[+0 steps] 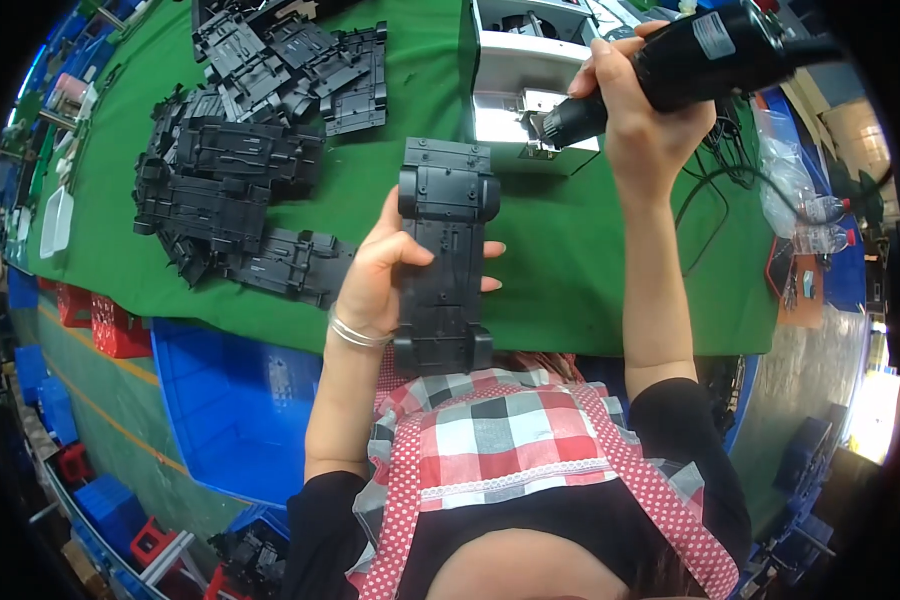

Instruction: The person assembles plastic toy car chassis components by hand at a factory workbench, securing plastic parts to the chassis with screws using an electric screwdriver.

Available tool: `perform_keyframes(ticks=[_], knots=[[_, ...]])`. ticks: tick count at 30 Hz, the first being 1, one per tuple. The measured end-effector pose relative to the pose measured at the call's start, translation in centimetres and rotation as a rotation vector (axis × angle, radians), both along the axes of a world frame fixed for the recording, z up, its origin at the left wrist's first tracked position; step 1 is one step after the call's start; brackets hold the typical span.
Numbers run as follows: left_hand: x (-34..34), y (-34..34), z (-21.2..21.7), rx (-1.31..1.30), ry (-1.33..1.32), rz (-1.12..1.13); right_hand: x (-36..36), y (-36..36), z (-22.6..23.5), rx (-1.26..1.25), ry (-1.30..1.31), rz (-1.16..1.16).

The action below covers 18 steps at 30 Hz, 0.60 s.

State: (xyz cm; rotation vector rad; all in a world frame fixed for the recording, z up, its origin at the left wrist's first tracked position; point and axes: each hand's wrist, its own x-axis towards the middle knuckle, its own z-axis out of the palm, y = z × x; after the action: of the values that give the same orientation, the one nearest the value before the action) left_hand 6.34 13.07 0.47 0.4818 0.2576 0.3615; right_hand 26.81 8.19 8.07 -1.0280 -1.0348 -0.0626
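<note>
Clock: directions run from the middle of the held chassis, 12 being the top of the view.
Chassis (445, 270): a long black part held up in front of the green cloth (570, 280), its length running from 12 to 6, with raised blocks at the sides near both ends; its low end is close to the apron (510, 430), and whether they touch I cannot tell.
Left hand (375, 270): at 9, clamped around the chassis, thumb laid over the near face, other fingers behind, two fingertips showing past the far edge at 3; a bracelet (360, 335) rings the wrist.
Right hand (650, 125): at 2, curled around the driver (705, 60).
Driver: black and thick-bodied, its ribbed nose aimed toward 8, in front of the machine; whether they touch I cannot tell. A cord leaves its rear toward 3.
Machine (490, 70): at 1, a pale box with a lit front and a metal bracket.
Pile (240, 150): at 10, similar black parts overlapping on the cloth, one reaching toward the left hand.
White tray (57, 222): at 9, near the cloth's edge.
Blue bin (235, 400): at 8, below the cloth's edge.
Bottles (825, 222): at 3, clear plastic.
</note>
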Motion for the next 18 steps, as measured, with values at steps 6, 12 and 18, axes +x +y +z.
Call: perform_keyframes(ticks=[6, 12, 18], knots=[[1.0, -0.8, -0.5, 0.083, 0.177, -0.025, 0.4, -2.5, -0.4, 0.076, 0.339, 0.270], [2.1, -1.6, -1.0, 0.158, 0.169, 0.029, -1.5, -4.0, 0.5, 0.162, 0.323, 0.426], [2.0, -1.6, -0.7, 0.237, 0.200, 0.119, -1.0, -3.8, 0.3, 0.224, 0.237, 0.283]])
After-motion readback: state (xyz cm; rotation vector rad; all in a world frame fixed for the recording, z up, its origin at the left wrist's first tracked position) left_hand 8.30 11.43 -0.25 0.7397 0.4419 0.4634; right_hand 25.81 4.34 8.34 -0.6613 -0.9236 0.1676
